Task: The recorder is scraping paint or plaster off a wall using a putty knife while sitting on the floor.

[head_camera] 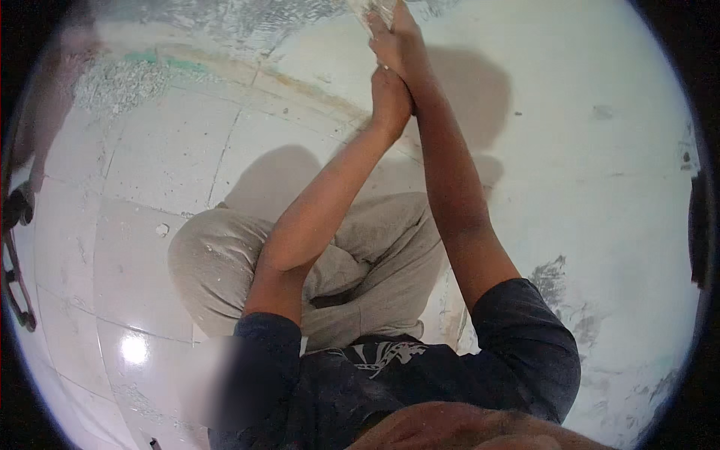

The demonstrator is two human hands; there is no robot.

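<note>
At the top edge, my right hand [398, 48] is closed around a pale, dust-coated hand tool [378, 8]. The top of the view cuts this tool off, so its kind is unclear. Just below, my left hand [392, 98] is a fist pressed against the heel of the right hand, apparently around the lower end of the same tool. Both arms stretch forward over my crossed legs in beige trousers [225, 259]. In front of the hands is a white wall [562, 140], with a grey, streaked, rough patch [225, 25] towards the upper left.
A heap of pale flakes [121, 84] lies by the wall's foot, near a green strip [180, 63]. White floor tiles [163, 152] carry dust and a loose chip [162, 229]. Dark objects [19, 205] stand at the left rim. Grey smudges [550, 278] mark the wall on the right.
</note>
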